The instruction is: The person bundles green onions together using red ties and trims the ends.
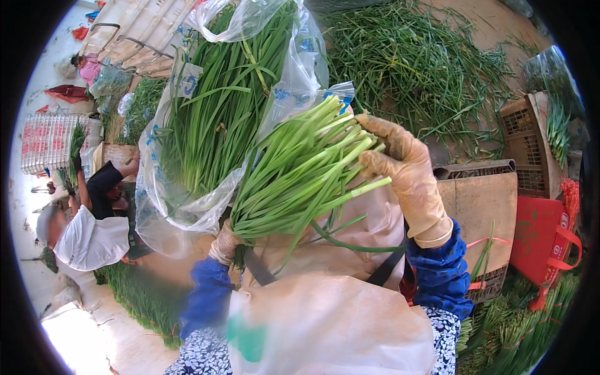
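Observation:
A loose bunch of garlic chives lies slantwise in front of my apron, pale stem ends up to the right, green leaves down to the left. My left hand, gloved, is closed round the leafy end and partly hidden behind it. My right hand, in a soiled tan glove, pinches at the stem ends with thumb and curled fingers. One bent leaf droops from the bunch toward my right sleeve. Just beyond, a clear plastic bag stands open around a large bundle of chives.
Loose green leaves are heaped at the far right. On the right stand a brown crate, a cardboard-topped crate and a red bag. Tied bundles lie at lower right. At left, another person handles greens.

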